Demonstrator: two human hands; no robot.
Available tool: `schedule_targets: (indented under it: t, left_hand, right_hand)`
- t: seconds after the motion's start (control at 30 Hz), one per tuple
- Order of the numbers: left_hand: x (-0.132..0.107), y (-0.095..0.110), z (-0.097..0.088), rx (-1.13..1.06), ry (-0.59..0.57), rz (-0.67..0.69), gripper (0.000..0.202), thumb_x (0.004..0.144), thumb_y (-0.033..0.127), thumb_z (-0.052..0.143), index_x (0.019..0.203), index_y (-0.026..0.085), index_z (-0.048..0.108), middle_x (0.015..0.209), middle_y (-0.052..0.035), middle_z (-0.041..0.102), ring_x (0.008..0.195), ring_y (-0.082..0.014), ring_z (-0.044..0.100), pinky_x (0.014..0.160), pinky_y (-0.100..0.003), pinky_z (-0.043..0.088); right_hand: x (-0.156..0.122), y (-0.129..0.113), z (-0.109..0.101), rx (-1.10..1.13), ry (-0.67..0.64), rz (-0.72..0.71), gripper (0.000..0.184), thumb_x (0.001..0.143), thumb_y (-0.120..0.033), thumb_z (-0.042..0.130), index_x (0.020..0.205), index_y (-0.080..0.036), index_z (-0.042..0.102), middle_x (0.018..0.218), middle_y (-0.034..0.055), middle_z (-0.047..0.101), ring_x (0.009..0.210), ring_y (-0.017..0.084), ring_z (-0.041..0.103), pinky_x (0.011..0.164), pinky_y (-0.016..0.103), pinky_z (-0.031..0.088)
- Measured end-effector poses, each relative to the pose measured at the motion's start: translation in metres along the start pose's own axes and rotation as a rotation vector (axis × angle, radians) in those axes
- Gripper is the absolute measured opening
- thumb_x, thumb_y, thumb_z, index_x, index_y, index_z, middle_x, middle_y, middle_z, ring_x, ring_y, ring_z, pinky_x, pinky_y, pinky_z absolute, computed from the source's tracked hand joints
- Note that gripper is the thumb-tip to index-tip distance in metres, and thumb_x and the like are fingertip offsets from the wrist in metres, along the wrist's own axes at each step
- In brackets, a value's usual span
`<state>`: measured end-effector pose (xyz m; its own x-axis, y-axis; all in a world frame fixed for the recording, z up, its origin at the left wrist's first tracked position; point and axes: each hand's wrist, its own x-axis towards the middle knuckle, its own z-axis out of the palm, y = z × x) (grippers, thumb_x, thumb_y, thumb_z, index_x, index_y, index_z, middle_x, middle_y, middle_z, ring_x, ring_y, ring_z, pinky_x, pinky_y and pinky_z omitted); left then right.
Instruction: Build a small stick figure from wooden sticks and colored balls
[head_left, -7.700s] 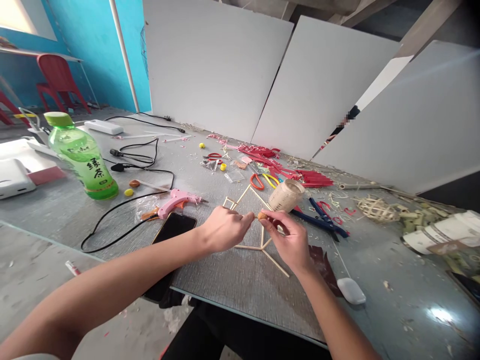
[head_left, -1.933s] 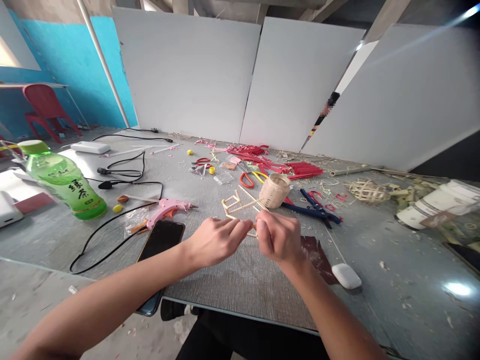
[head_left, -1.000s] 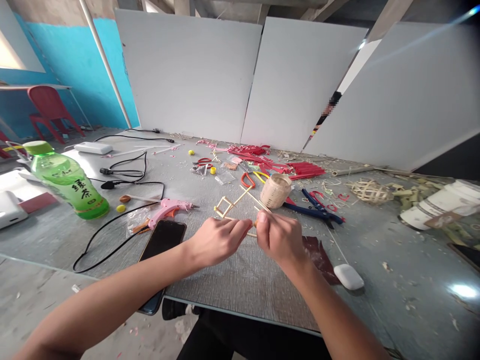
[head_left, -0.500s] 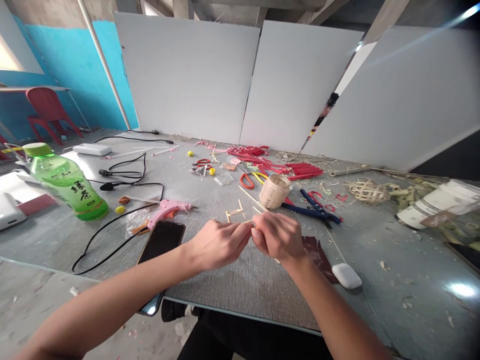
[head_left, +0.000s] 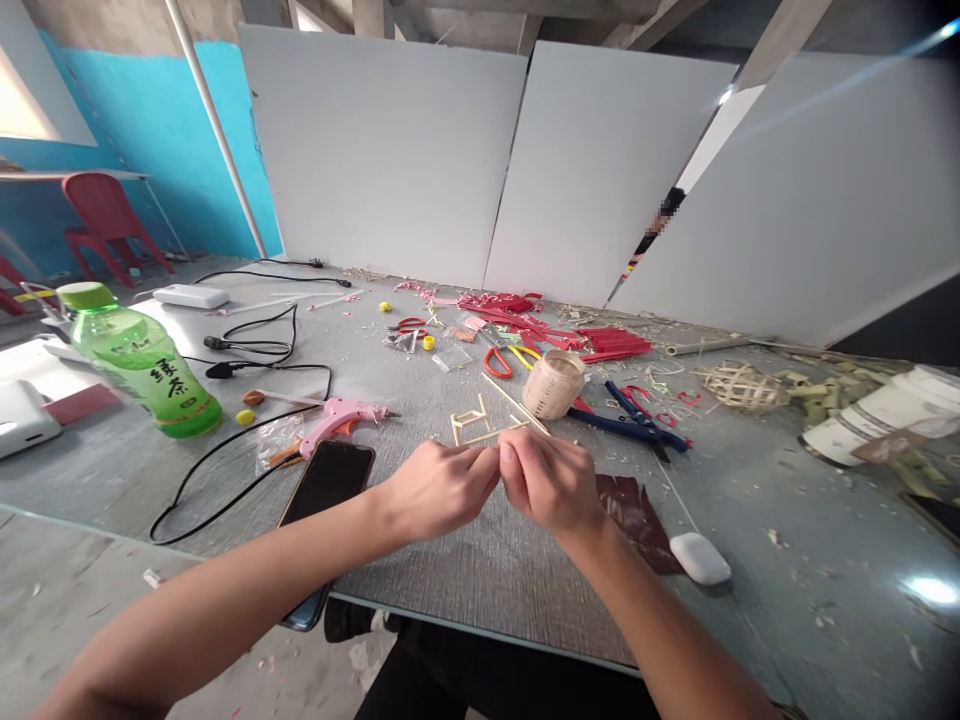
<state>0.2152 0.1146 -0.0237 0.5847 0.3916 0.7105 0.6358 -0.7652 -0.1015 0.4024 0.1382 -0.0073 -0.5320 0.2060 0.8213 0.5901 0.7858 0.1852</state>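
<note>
My left hand and my right hand meet above the table, both closed, with thumbs and fingertips pressed together. Whatever they pinch is hidden by the fingers. Just beyond the fingertips lies a small frame of thin bamboo sticks. One pale stick runs close behind my fingers, and I cannot tell whether they touch it. A woven bamboo cup stands past my right hand, with loose sticks beside it. Under my right wrist is a dark brown sheet.
Left of my hands lie a phone and a pink glue gun with a black cord. A green tea bottle stands farther left. Blue-handled pliers, a white case and a white cup are to the right. Red strips lie behind.
The view has shifted slightly, so the table things sit a little farther right. My hands have drawn closer together, and the stick end below my right hand no longer shows.
</note>
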Motion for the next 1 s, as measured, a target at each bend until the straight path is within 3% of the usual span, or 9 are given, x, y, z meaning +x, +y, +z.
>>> schedule_targets:
  t: [0.23,0.37,0.5,0.63,0.73,0.87,1.0]
  left_hand:
    - [0.001,0.001,-0.001,-0.015,0.009,0.001,0.024,0.107,0.013,0.040,0.087,0.017,0.053,0.067,0.0026,0.063,0.051,-0.0099,0.060,0.040,-0.027,0.035]
    - [0.003,0.001,-0.004,-0.021,0.038,-0.048,0.018,0.108,0.017,0.043,0.096,0.017,0.056,0.066,0.0033,0.065,0.047,-0.0102,0.060,0.039,-0.028,0.034]
    - [0.006,0.000,-0.009,-0.046,0.060,-0.111,0.012,0.108,0.019,0.044,0.108,0.016,0.056,0.073,0.0025,0.069,0.052,-0.0103,0.065,0.040,-0.026,0.037]
    - [0.007,-0.002,-0.011,-0.019,0.102,-0.166,0.011,0.108,0.019,0.045,0.110,0.017,0.055,0.074,0.0025,0.070,0.051,-0.0094,0.064,0.040,-0.025,0.034]
    - [0.007,-0.005,-0.012,0.015,0.133,-0.198,0.011,0.108,0.020,0.046,0.110,0.017,0.056,0.070,0.0038,0.069,0.045,-0.0082,0.059,0.039,-0.025,0.032]
    - [0.005,-0.008,-0.013,-0.006,0.139,-0.159,0.013,0.109,0.020,0.045,0.113,0.016,0.056,0.074,0.0023,0.071,0.049,-0.0074,0.062,0.041,-0.024,0.035]
    - [0.003,-0.009,-0.014,-0.017,0.116,-0.097,0.014,0.110,0.017,0.043,0.117,0.015,0.055,0.082,0.0004,0.074,0.057,-0.0078,0.067,0.042,-0.023,0.039]
  right_hand:
    - [-0.002,0.000,0.006,0.039,0.014,0.008,0.026,0.107,-0.012,0.041,0.130,-0.016,0.051,0.078,0.0001,0.074,0.061,0.014,0.068,0.057,0.028,0.047]
    - [-0.008,0.004,0.003,0.226,-0.014,0.206,0.039,0.109,-0.027,0.033,0.145,-0.016,0.045,0.087,0.0037,0.073,0.067,0.016,0.069,0.061,0.030,0.052]
    - [-0.014,0.017,-0.003,0.353,0.048,0.378,0.039,0.109,-0.028,0.028,0.136,-0.019,0.054,0.087,0.0035,0.069,0.071,0.016,0.068,0.064,0.030,0.054]
    - [-0.013,0.021,-0.007,0.331,0.035,0.263,0.030,0.105,-0.017,0.042,0.130,-0.022,0.057,0.098,0.0051,0.074,0.082,0.016,0.071,0.075,0.031,0.057]
    - [-0.010,0.016,-0.008,0.402,0.018,0.213,0.034,0.103,-0.018,0.053,0.136,-0.024,0.055,0.109,0.0061,0.075,0.081,0.016,0.070,0.073,0.030,0.059]
    - [-0.009,0.012,-0.008,0.497,0.036,0.218,0.042,0.100,-0.017,0.062,0.141,-0.029,0.056,0.110,0.0046,0.076,0.079,0.015,0.069,0.066,0.029,0.060]
    - [-0.009,0.011,-0.011,0.656,0.047,0.303,0.032,0.097,-0.023,0.070,0.129,-0.029,0.067,0.100,0.0016,0.076,0.073,0.013,0.068,0.063,0.028,0.060]
